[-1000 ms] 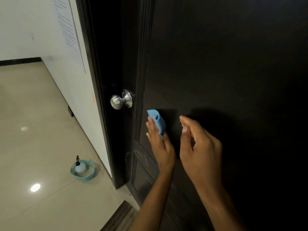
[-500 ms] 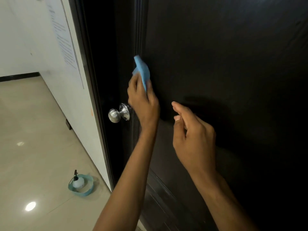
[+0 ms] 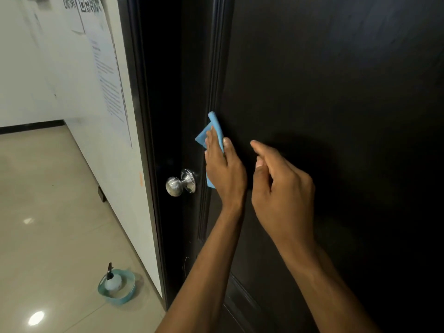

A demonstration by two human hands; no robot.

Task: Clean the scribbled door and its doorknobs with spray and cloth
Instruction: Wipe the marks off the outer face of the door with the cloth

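I note the left hand (image 3: 224, 169) pressing the cloth (image 3: 215, 131) flat-fingered against the door (image 3: 336, 92) above the knob (image 3: 180, 183) for wiping contact, right hand (image 3: 281, 188) loosely curled, empty.

A white wall (image 3: 72, 75) runs along the left, with a long printed paper sheet (image 3: 109, 92) stuck to it and a smaller notice bearing square codes (image 3: 83, 4) above that. A dark baseboard (image 3: 31, 126) lines the far wall's foot. The floor (image 3: 55, 193) is glossy beige tile showing bright light reflections (image 3: 36, 318). A small dark object (image 3: 102, 193) sits at the wall's base, and an orange mark (image 3: 141, 179) shows on the wall near the door frame.
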